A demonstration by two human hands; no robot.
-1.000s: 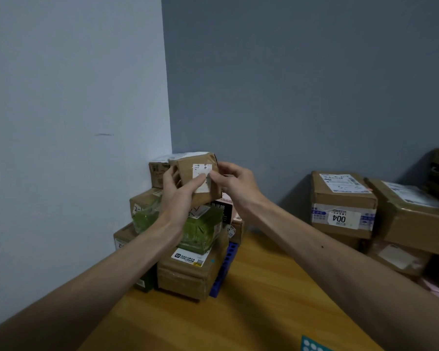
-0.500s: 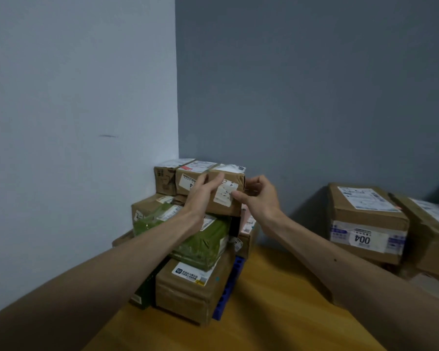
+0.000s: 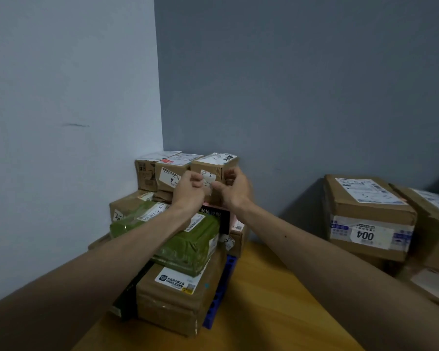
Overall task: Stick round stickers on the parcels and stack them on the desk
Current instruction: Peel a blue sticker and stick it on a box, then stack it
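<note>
Small parcel [image 3: 214,163] atop stack [image 3: 188,247], left hand [image 3: 188,190] curled against its label [image 3: 208,177], grip unclear, right hand [image 3: 235,191] gripping its right side

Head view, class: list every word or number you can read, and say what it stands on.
"004", upside down: large carton at right.
"4": small middle carton on the stack.
"退换说明": black card.
Other shipping labels: too small or blurred.

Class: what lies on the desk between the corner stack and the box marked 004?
Bare desk; only the right forearm crosses above it, head view.
</note>
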